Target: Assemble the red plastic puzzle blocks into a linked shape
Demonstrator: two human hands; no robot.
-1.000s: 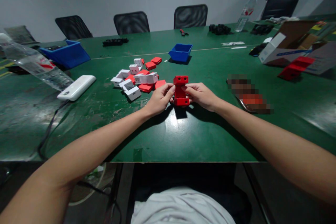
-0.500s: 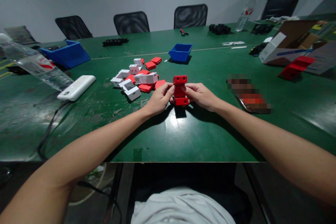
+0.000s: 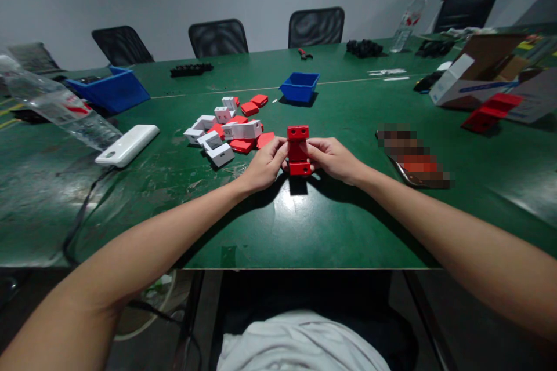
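Observation:
A red bracket-like block (image 3: 298,152) with round holes at its top and bottom ends is held upright just above the table. My left hand (image 3: 266,163) pinches its left edge between thumb and fingers. On the opposite edge, my right hand (image 3: 333,157) grips it the same way, its thumb against the middle part. Fingertips behind the block are mostly hidden. To the left of my left hand lies a loose pile of white blocks (image 3: 221,154) and red blocks (image 3: 242,145).
A small blue bin (image 3: 299,87) stands beyond my hands. At left are a white power bank (image 3: 127,146), a tilted water bottle (image 3: 65,107) and a larger blue bin (image 3: 114,93). On the right lie a blurred-out phone (image 3: 413,159), a red part (image 3: 491,112) and an opened carton (image 3: 461,86).
The red block has shifted very slightly to the left and turned a little in my fingers. Both hands keep their hold, and the pile has not moved.

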